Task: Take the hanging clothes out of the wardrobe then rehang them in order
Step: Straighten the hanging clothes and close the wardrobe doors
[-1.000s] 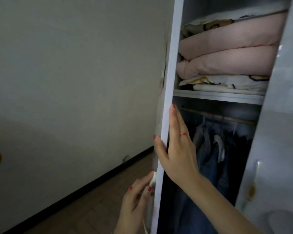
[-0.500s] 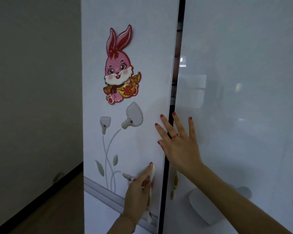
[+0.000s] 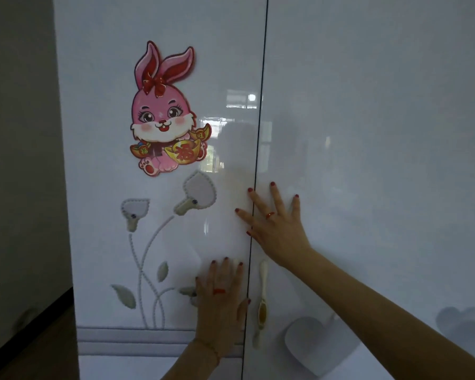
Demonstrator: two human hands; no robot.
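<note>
**Both palms laid flat on closed wardrobe doors**

At nine o'clock a grey wall (image 3: 17, 160) is seen, with a strip of brown floor (image 3: 39, 346) at seven o'clock. The left wardrobe door (image 3: 107, 78) is shut against the right wardrobe door (image 3: 381, 133), a thin dark seam being left between them. A pink rabbit sticker (image 3: 163, 116) is fixed to the left door toward eleven o'clock, and raised flower decorations (image 3: 146, 242) are spread below it. A cream handle (image 3: 261, 303) is mounted on the right door just beside the seam at six o'clock.

The hanging clothes are hidden behind the closed doors and cannot be seen.

The left hand (image 3: 221, 305) is pressed flat on the left door at six o'clock, fingers pointed up and spread, nothing being gripped. The right hand (image 3: 277, 223) is laid higher across the seam, toward the centre, its fingers splayed, nothing being held, with the forearm stretched down to four o'clock. A ring is worn on each hand.
</note>
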